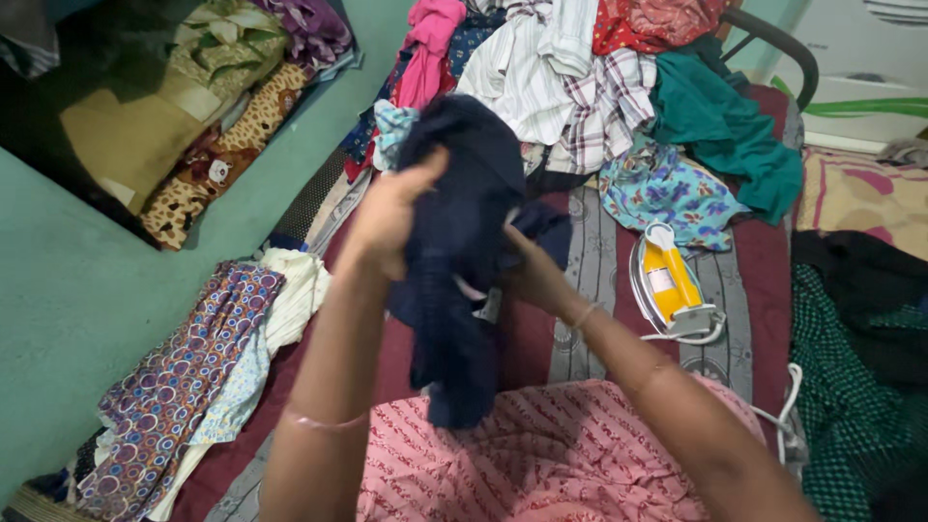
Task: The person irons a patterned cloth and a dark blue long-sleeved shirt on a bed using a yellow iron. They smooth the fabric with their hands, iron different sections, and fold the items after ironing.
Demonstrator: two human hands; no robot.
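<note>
Both grips pinch the dark blue garment [459, 242], left hand [387, 217] high, right hand [532, 275] at its 3 o'clock, above the bed [599, 319]; better held by edges, clear of the iron [669, 285] at 3 o'clock.

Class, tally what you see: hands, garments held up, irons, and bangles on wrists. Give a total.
Hands: 2 (left hand, right hand)
Navy garment held up: 1
Yellow iron: 1
Bangles: 2 (left bangle, right bangle)
Total: 6
</note>
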